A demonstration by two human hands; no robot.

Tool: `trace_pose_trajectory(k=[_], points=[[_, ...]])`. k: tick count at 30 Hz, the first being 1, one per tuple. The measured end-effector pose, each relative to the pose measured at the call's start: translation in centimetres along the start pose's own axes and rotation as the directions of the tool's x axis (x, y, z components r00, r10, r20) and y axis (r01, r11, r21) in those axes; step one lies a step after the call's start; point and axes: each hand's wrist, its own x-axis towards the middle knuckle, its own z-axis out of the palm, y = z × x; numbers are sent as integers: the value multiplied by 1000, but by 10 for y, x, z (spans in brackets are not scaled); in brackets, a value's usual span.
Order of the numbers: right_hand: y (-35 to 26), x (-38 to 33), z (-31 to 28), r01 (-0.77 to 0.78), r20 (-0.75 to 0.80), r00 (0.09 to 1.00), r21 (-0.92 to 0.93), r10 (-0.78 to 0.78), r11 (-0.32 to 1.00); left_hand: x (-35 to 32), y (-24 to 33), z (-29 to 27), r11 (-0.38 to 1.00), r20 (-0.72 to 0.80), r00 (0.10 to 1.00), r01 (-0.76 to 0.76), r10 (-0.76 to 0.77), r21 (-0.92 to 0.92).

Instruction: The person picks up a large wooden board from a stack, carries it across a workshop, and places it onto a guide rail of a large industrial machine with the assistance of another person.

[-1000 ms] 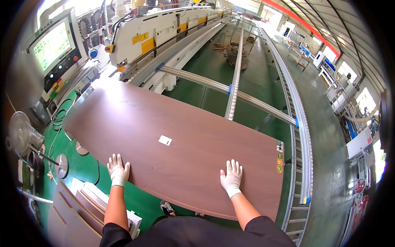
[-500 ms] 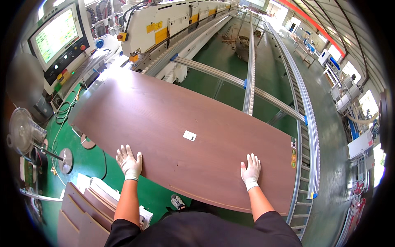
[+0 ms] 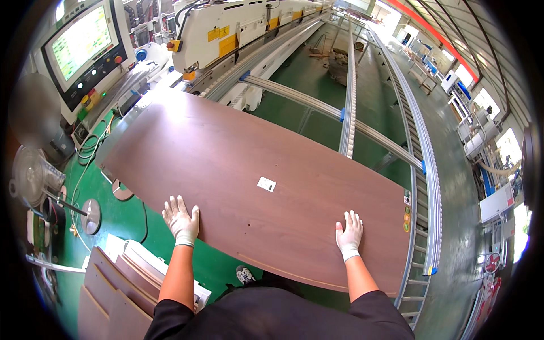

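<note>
My left hand (image 3: pixel 181 220) lies flat, palm down, fingers spread, on the near edge of the brown wood-grain panel (image 3: pixel 238 170); its grip is fully open and closes on nothing. My right hand (image 3: pixel 349 234) does the same further along that edge, gloved in white like the other, fingers a little closer together, pressing on the top face and holding nothing.

To do this step well, I judge that I should keep both palms flat and the pressure even, so the panel slides straight and does not swing toward one end. The left hand sits at the very edge, so I would keep its fingers on top and clear of the side. The hands are well apart, which helps steer a board this long.

The panel is a long rectangle with a dark reddish-brown face, matt and smooth, and a small white label (image 3: pixel 266 183) near its middle. It lies flat across the feed side of the edge-banding machine (image 3: pixel 238 28): its far left corner is near the machine's infeed, below the control screen (image 3: pixel 82 42), and its right end rests on the roller rail (image 3: pixel 422 170). Its middle spans the green floor (image 3: pixel 130 218) on grey support bars (image 3: pixel 348 107). A stack of similar brown boards (image 3: pixel 107 294) lies at my lower left.
</note>
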Motion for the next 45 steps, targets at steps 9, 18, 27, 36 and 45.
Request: trace_pose_trajectory(k=[9,18,27,36,45], points=[[4,1,-1,-9,1,1000,33,9,999,-1,3,3,1000,-31,1000,2,-3,-23],[3,-1,-3,26,-28,999,40,-25,999,0,-1,9,997,-102,995,-2,-6,-82],[-1,1,-10,23,6,1000,60,-24,998,-5,-17,19,983,-198,980,-16,-21,-181],[2,2,-8,33,-11,999,41,-33,999,-4,-14,24,965,-256,966,-43,-25,-258],[6,0,1,20,-25,999,23,-20,1000,-3,-16,29,950,-307,952,-87,-10,-299]])
